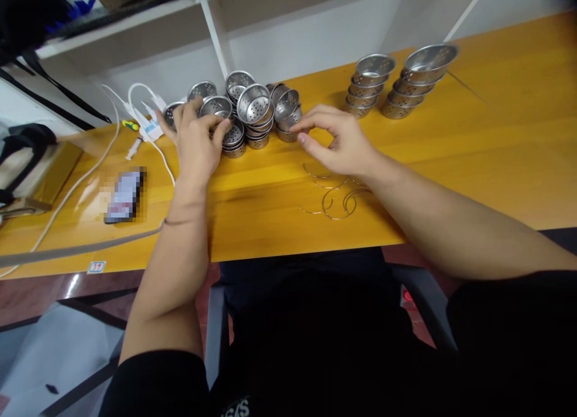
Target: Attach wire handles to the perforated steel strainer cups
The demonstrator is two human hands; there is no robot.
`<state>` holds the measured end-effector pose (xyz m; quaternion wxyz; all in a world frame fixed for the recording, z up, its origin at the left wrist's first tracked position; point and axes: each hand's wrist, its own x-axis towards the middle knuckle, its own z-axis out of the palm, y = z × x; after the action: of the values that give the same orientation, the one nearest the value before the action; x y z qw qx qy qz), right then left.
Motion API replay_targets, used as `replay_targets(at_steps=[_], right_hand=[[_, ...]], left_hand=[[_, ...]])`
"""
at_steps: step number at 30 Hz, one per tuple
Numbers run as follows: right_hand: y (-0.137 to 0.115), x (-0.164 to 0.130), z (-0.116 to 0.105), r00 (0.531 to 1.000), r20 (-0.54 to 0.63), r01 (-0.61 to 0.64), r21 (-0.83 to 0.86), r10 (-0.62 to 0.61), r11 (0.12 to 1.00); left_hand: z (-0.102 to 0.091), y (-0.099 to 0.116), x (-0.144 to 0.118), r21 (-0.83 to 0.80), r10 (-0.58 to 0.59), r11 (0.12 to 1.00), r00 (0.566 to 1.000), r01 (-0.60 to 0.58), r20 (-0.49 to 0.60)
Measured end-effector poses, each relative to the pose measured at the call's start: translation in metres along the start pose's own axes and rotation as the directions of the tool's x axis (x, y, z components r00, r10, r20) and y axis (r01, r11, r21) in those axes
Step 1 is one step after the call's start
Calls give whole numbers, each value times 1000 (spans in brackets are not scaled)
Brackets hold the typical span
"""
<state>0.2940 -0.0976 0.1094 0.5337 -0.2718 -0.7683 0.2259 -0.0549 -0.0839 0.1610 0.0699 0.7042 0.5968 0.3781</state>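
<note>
Had the left hand (193, 140) at the near left of a cluster of perforated metal cups (255, 106), thumb and forefinger close to the rim of one cup (216, 106); could not tell about a firm pinch there. Held the right hand (341, 139) at the cluster's right end, thumb and forefinger slightly apart with nothing visible between, the forefinger tip touching or just beside a stack of cups (287, 107); could not tell which. Judged the cups light, thin-walled and stiff, likely slick on the shiny sides, hardly fragile but perhaps prone to denting at the lip or sticking when nested. Favoured a hold at the open rim, thumb opposite fingers, with the lower cups steadied. Saw two more stacks (370, 85) farther right, and thin wire rings (334, 217) loose near the right wrist, on a smooth, glossy yellow table (496, 140). Noted a phone (124, 196) and white cables (167, 164) to the left, white shelving (211, 29) behind, and a chair armrest (216, 333) below the near edge.
</note>
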Motion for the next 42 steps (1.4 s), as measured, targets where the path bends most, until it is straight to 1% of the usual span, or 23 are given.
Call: replay_targets(at_steps=[3, 5, 7, 10, 12, 20, 27, 33, 37, 40, 42], right_hand=[[1, 0, -1, 1000, 13, 18, -11, -18, 1000], [2, -1, -2, 999, 21, 24, -15, -24, 1000], [3, -1, -3, 999, 30, 25, -19, -24, 1000], [6, -2, -3, 998, 35, 47, -23, -46, 999], [8, -3, -4, 997, 35, 63, -31, -62, 998], [7, -3, -3, 998, 41, 46, -47, -44, 998], [5, -1, 0, 1000, 15, 10, -10, -10, 1000], [5, -2, -1, 999, 39, 32, -16, -31, 999], [4, -2, -1, 999, 38, 25, -32, -24, 999], [6, -2, -1, 999, 32, 27, -33, -26, 999], [8, -2, 0, 999, 34, 36, -39, -35, 999]], left_hand=[[-2, 8, -3, 96, -33, 995, 999, 32, 9], [-3, 9, -3, 124, -35, 992, 999, 30, 33], [-3, 7, -3, 107, 0, 994, 999, -6, 48], [-1, 1, -3, 53, 68, 996, 997, -70, 39], [-1, 0, -3, 33, 85, 996, 996, -86, 35], [-4, 15, -8, 45, 39, 998, 999, -41, 26], [-3, 10, -7, 84, 80, 993, 996, -82, 24], [-4, 11, -8, 79, 59, 995, 996, -64, 61], [-5, 11, -8, 83, 53, 995, 995, -60, 82], [-4, 11, -8, 109, 87, 990, 995, -92, 53], [-5, 14, -8, 132, 98, 986, 995, -97, -2]])
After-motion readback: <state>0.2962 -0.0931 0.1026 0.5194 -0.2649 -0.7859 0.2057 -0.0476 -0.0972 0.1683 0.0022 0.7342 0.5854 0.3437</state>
